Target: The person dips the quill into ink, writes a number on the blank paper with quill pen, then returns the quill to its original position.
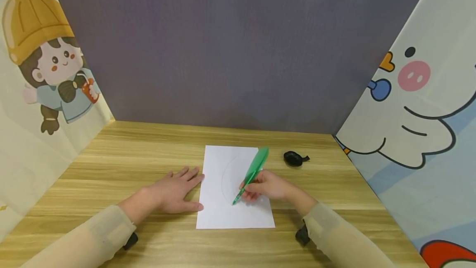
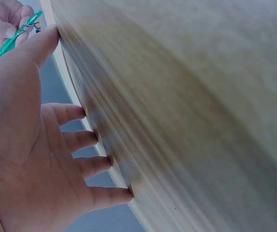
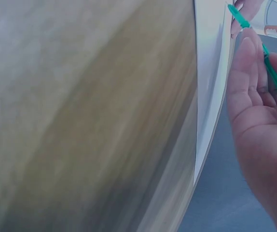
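A white sheet of paper (image 1: 215, 218) lies on the wooden table, with a thin curved line (image 1: 222, 177) drawn on it. My right hand (image 1: 265, 185) pinches a green pen (image 1: 253, 171) with a feather-shaped top. Its tip is down at the sheet, by the lower end of the curve, and the top leans up and right. Spread out, my left hand (image 1: 172, 191) rests on the table, its index finger and thumb at the sheet's left edge. In the left wrist view, the left fingertips (image 2: 131, 193) meet the tabletop; the right wrist view shows the pen (image 3: 240, 17) between thumb and fingers.
To the right of the sheet lies a small black rounded object (image 1: 293, 159) with a narrow end. A grey panel (image 1: 223, 53) stands behind the table (image 1: 156, 146). Walls with cartoon pictures flank it left and right.
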Demonstrator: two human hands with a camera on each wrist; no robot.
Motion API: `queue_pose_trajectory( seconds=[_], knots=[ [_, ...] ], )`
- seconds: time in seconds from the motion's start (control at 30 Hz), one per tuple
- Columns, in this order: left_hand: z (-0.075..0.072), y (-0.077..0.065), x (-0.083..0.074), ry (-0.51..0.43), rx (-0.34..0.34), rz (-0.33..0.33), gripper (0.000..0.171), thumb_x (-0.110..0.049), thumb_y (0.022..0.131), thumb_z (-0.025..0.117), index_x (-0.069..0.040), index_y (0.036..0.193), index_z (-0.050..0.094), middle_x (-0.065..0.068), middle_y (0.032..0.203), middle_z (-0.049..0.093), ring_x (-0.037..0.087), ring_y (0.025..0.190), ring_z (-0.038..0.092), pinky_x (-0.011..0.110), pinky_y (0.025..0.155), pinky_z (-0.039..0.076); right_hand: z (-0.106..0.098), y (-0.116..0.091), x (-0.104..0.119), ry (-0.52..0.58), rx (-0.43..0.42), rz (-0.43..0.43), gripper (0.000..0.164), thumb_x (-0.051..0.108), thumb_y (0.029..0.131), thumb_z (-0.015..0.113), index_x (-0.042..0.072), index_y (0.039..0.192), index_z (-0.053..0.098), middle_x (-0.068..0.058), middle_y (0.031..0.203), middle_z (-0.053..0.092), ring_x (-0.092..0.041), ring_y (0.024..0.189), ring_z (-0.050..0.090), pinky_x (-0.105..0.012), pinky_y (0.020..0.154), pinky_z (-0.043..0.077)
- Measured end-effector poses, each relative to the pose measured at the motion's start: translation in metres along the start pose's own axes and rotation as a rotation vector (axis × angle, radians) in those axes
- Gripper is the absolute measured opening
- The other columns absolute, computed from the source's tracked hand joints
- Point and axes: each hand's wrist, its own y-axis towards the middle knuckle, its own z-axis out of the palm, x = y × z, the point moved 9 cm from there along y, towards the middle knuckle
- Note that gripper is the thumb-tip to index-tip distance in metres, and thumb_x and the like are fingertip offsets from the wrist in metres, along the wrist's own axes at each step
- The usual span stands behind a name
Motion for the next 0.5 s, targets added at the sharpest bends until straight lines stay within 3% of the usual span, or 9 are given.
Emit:
queue_pose_trajectory(
  seconds=[0.5],
  knots=[
    [0.0004, 0.0006, 0.0012, -0.006, 0.006, 0.003, 0.100, -0.074, 0.101, 0.062, -0.013, 0.174, 0.032, 0.018, 0.184, 0.020, 0.051, 0.168, 0.019, 0.084, 0.125, 0.023, -0.0039, -0.0055, -0.0040, -0.022, 0.008, -0.009, 0.026, 0.015, 0.111, 0.062, -0.004, 0.122, 0.077, -0.016, 0.107, 0.083, -0.018, 0.093, 0.079, -0.035, 0.085, 0.068]
  ],
)
